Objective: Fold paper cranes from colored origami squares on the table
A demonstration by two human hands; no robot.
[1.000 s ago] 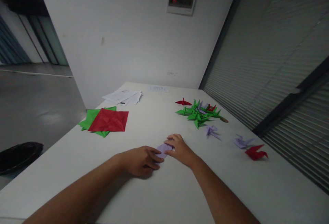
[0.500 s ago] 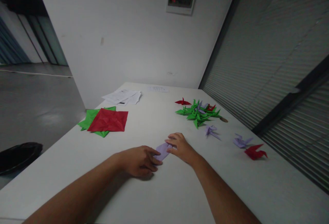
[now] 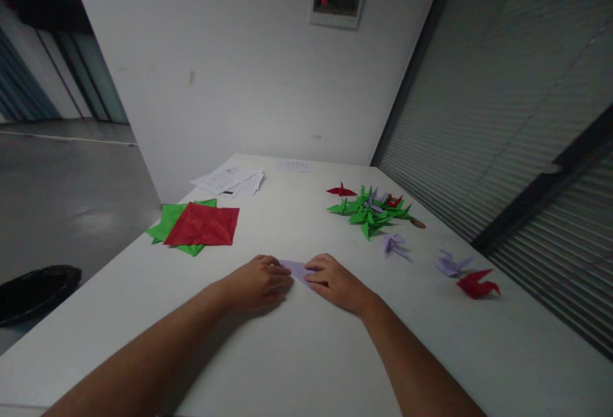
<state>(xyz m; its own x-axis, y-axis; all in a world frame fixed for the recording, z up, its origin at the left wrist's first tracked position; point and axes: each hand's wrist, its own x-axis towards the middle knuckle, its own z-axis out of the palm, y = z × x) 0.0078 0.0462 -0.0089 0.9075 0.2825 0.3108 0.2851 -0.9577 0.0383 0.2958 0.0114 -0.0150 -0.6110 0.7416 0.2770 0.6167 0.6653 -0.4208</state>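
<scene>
A folded sheet of light purple origami paper (image 3: 297, 270) lies on the white table between my two hands. My left hand (image 3: 261, 281) is closed at the paper's left side, its fingers bent together and covering that end. From the right, my right hand (image 3: 332, 281) grips the other side, with its fingertips over the paper's edge. Part of the paper is hidden under the fingers of both hands.
A pile of green, red and purple paper cranes (image 3: 368, 212) sits at the back right. Nearer are purple cranes (image 3: 453, 264) and a red crane (image 3: 479, 285). Red paper (image 3: 204, 224) overlaps green sheets at left, before white printed papers (image 3: 227, 181). A black-lined bin (image 3: 41, 292) stands left.
The purple paper has turned, its slanting outline now lying more crosswise. My left hand has moved up to its left end, and my right hand has shifted slightly downward.
</scene>
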